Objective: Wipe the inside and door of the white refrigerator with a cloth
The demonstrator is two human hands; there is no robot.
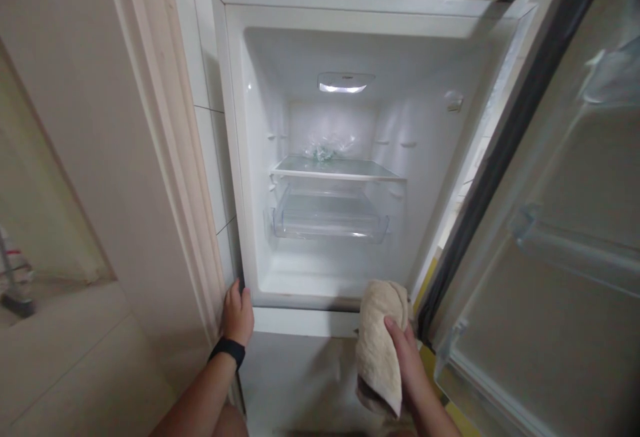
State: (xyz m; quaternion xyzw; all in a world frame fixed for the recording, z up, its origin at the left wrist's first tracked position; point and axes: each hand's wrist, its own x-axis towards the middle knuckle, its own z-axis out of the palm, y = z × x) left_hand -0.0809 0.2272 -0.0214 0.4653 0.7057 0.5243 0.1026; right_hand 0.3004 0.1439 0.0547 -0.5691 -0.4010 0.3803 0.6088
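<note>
My right grip point(407, 352) closed around a folded cloth point(377, 354). Cloth's long axis near upright, upper end before the lower right front corner of the fridge point(300, 301); contact there unclear. Left grip point(239, 317) at the lower left edge, well apart from the cloth; can't tell how tightly its fingers close. Right hand nearer the open door point(565, 184).
</note>
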